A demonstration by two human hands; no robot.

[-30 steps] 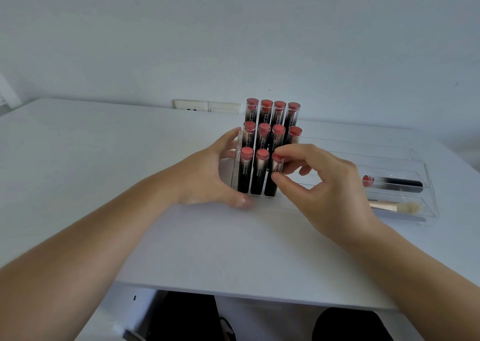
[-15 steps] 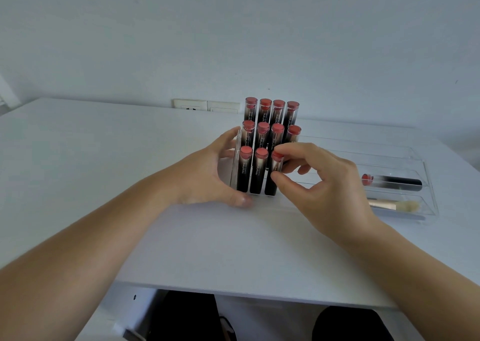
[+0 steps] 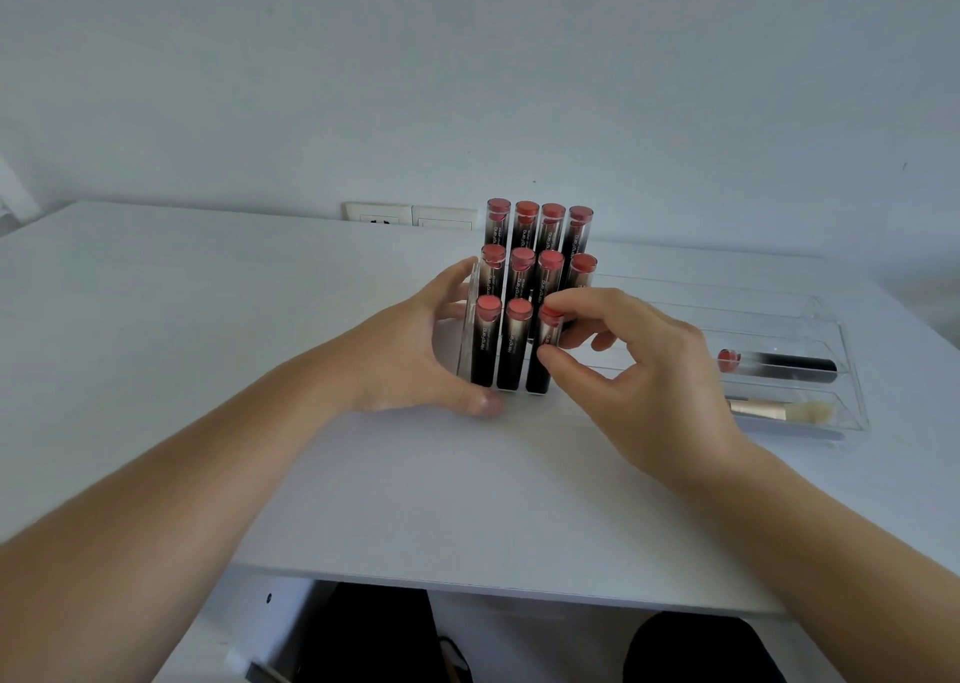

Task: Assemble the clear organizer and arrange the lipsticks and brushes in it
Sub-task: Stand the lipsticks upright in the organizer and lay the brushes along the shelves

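I see my right hand [image 3: 639,370] pinching the front-row lipstick [image 3: 545,349] in the rack [image 3: 467,339]; my left hand [image 3: 415,349] grips the rack's left side on the bench [image 3: 208,318]. Right of the rack, a brush [image 3: 779,409] lies in the tray [image 3: 852,370].

Clear organizer [image 3: 826,370] on the counter [image 3: 208,318] — stepped rack at left, shallow trays at right. Eleven upright lipsticks [image 3: 521,279] in three rising rows, dark tubes, coral tops. One lipstick [image 3: 776,363] and a brush [image 3: 779,410] flat in trays.
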